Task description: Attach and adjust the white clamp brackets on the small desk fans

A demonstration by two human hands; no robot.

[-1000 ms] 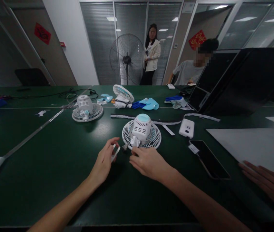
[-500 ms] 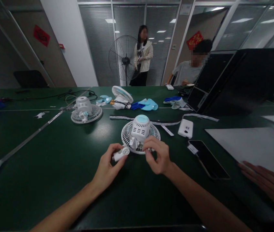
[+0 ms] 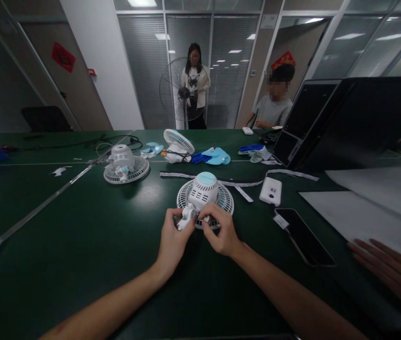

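A small white fan head (image 3: 204,189) with a light-blue cap lies grille-down on the green table before me. My left hand (image 3: 175,236) is closed around a white plastic joint piece (image 3: 187,216) with a round end, held up against the near side of the motor housing. Just to the right, my right hand (image 3: 221,231) has thumb and forefinger pinched close to that joint. A small whitish bit shows by its fingertips, too small to name. The fingers hide part of the grille and the place where the piece meets the housing.
Another fan head (image 3: 126,165) lies to the left, and a third fan (image 3: 177,144) is farther back beside blue gloves (image 3: 200,157). A white power bank (image 3: 270,191) and a phone (image 3: 306,236) lie right. Another person's hand (image 3: 388,264) rests near white sheets (image 3: 363,212).
My left hand has brought the white joint piece right and up against the fan head. My right hand has shifted slightly left towards it. The standing person in the back has turned and moved left.
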